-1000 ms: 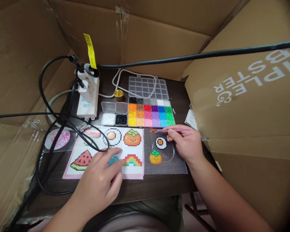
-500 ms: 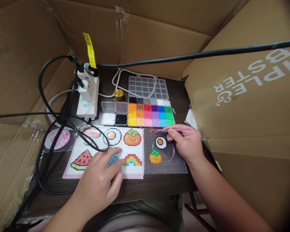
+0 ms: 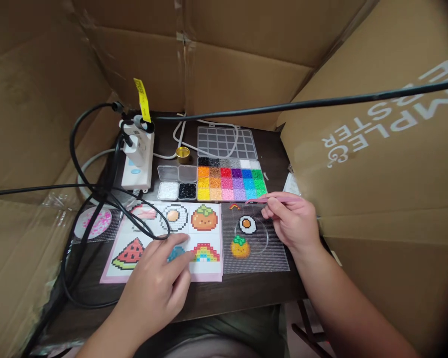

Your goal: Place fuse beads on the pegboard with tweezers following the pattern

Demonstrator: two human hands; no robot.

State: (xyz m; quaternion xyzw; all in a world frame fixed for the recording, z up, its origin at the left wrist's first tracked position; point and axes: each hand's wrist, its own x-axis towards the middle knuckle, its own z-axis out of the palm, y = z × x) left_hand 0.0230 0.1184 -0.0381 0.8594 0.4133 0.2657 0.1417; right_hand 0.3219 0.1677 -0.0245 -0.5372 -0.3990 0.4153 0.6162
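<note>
My right hand (image 3: 293,216) pinches pink tweezers (image 3: 259,200), their tip over the back edge of the clear pegboard (image 3: 261,263), near the bead box. On that pegboard sit a small red and yellow bead arch (image 3: 235,206), a fried egg made of beads (image 3: 247,224) and an orange bead persimmon (image 3: 240,247). My left hand (image 3: 160,271) lies open on the pattern sheet (image 3: 205,276), fingers spread beside the printed rainbow (image 3: 205,252). It covers part of a blue picture. Whether a bead is in the tweezers is too small to tell.
Behind the pegboard stands a sorted bead box (image 3: 231,181), its lid (image 3: 227,141) open. Small boxes of white beads (image 3: 168,191) and black beads (image 3: 187,191) adjoin it. A gold cup (image 3: 182,154), power strip (image 3: 137,166) and looping black cables (image 3: 106,194) are at left; cardboard walls (image 3: 246,74) surround the table.
The tweezers have lifted slightly and shifted right, away from the small bead arch, with my right hand. My left hand stays on the sheet. The whole view has tilted a little.
</note>
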